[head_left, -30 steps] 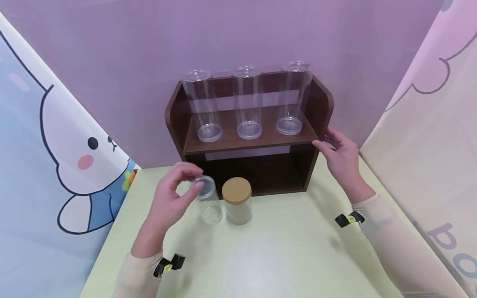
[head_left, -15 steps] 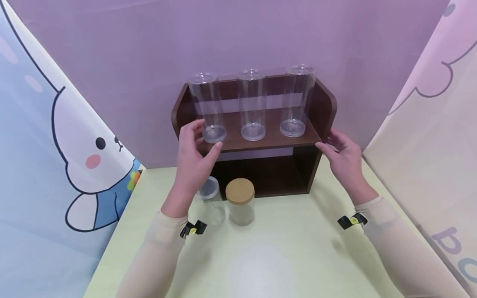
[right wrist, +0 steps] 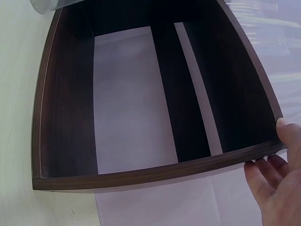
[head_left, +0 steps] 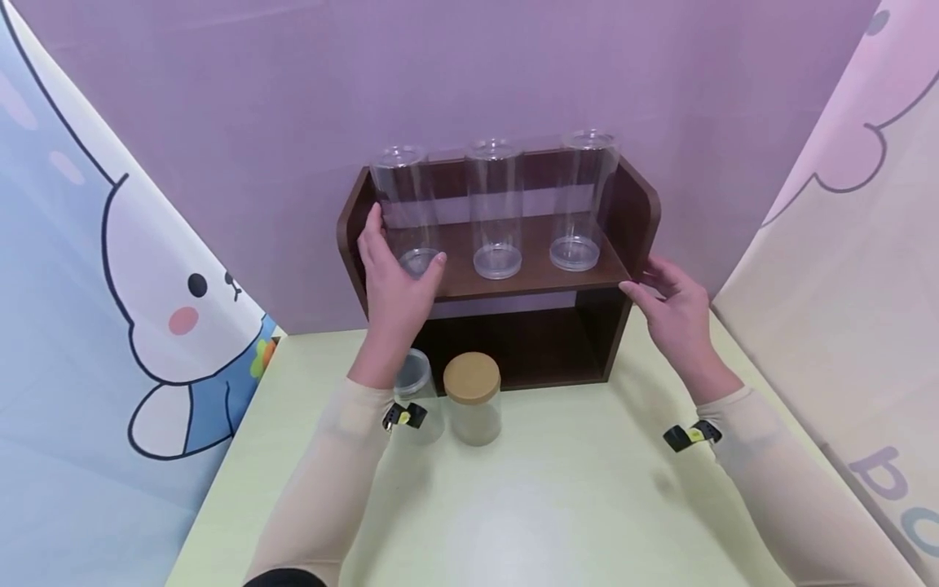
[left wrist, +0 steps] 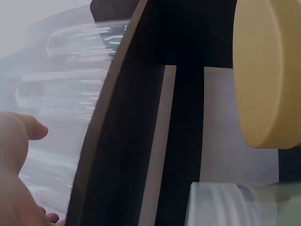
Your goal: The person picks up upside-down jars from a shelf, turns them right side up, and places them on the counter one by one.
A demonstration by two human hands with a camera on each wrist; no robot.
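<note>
A dark brown two-tier shelf (head_left: pixel 640 208) stands against the purple backdrop, with three tall clear jars on its upper board: left jar (head_left: pixel 411 204), middle jar (head_left: pixel 495 204) and right jar (head_left: pixel 585 191). My left hand (head_left: pixel 398 297) reaches up to the left jar, its thumb and fingers spread to either side of the jar's lower part; whether they touch it cannot be told. My right hand (head_left: pixel 678 318) grips the shelf's right side, thumb at the front edge and fingers curled behind the panel, as the right wrist view shows.
In front of the shelf stand a short jar with a tan lid (head_left: pixel 473 379) and a small clear jar (head_left: pixel 414 373), partly hidden by my left wrist. They rest on a pale green table (head_left: pixel 557 473). Printed cloth (head_left: pixel 183 383) hangs on the left.
My left hand has left the small clear jar at the front and risen to the left jar on the upper board. My right hand has stayed on the shelf's side.
</note>
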